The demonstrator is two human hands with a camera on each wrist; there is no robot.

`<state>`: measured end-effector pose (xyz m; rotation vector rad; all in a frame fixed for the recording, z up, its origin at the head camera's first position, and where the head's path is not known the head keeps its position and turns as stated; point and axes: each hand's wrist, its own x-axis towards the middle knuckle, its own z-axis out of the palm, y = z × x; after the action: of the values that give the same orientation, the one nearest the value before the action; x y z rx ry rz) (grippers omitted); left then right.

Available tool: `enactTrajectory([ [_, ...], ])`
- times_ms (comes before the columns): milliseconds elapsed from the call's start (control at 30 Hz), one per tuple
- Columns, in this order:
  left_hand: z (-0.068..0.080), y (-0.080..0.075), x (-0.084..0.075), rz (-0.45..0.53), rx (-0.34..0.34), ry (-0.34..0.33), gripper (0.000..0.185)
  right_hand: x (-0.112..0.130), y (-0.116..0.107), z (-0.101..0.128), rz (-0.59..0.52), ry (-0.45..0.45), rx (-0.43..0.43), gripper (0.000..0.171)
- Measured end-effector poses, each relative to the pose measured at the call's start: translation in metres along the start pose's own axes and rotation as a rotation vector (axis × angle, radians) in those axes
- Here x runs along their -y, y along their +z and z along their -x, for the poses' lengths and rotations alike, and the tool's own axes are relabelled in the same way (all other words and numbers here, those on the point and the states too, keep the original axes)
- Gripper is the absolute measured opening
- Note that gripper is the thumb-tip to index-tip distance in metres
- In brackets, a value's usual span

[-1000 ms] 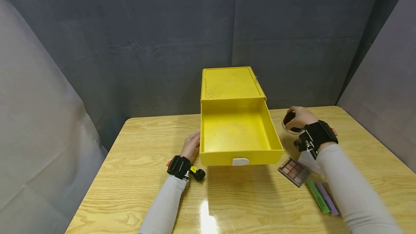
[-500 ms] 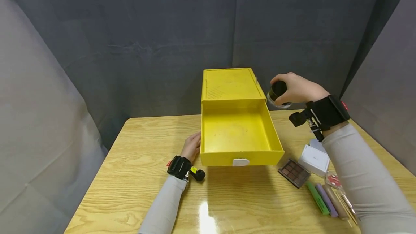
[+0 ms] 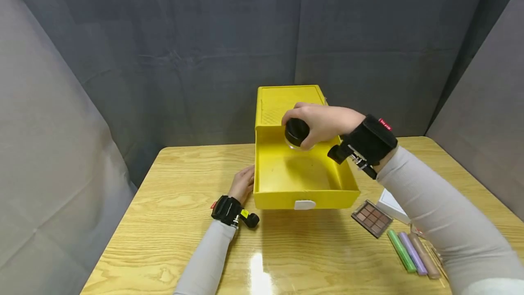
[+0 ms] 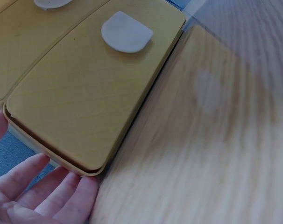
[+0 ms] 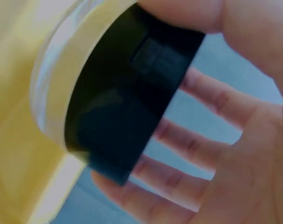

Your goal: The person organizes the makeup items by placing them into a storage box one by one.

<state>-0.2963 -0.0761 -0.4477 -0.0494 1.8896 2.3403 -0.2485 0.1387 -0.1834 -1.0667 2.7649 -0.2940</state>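
Over the back part of the pulled-out drawer [image 3: 272, 198], the right hand [image 3: 325, 123] holds the jar [image 3: 297, 132], thumb on one side of the lid [image 5: 125, 91] and fingers round the other, spread no wider than the lid needs. The jar hangs beyond the fingertips, away from the palm. It is squat, so the axis that matters runs from lid to base [image 5: 50, 102]: the lid faces the palm, and the clear base points down towards the yellow floor, with some tilt. A dark shadow lies on that floor, nearer the front than the jar appears, and I judge that the base is clear of it, though the head view looks down too steeply to say how far

The relation to watch, I think, is base to floor: the drop between them, and the rear of the drawer, where the box [image 3: 282, 99] top begins. The right hand is the nearer one, having the jar already. The left hand [image 3: 240, 185] is well apart from it, at the box's left side, fingers nearly straight with their tips against the edge. The palette [image 3: 372, 218] lies on the table [image 3: 184, 226], right of the drawer
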Motion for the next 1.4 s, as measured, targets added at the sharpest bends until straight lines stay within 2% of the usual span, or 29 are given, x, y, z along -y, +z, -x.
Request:
enactTrajectory([
  [100,0.001,0.000,0.001,-0.007,0.001,-0.001,0.046,0.005,0.012,-0.010,0.009,-0.033,0.041,0.057],
  [333,0.000,0.000,0.002,-0.002,0.014,0.003,0.047,0.012,0.032,-0.027,0.048,-0.103,0.047,0.056],
  [467,0.000,-0.001,0.002,-0.004,0.015,0.012,0.047,0.016,0.040,-0.036,0.083,-0.081,0.069,0.057],
  [767,0.003,-0.002,0.001,-0.002,0.012,0.007,0.047,0.023,0.052,-0.055,0.168,0.030,0.122,0.056],
  [1067,0.002,-0.006,0.001,-0.008,0.014,0.020,0.048,0.030,0.062,-0.065,0.237,0.127,0.126,0.063],
  [1400,0.002,-0.008,0.004,-0.008,-0.016,0.014,0.046,0.030,0.064,-0.068,0.229,0.105,0.101,0.065],
])
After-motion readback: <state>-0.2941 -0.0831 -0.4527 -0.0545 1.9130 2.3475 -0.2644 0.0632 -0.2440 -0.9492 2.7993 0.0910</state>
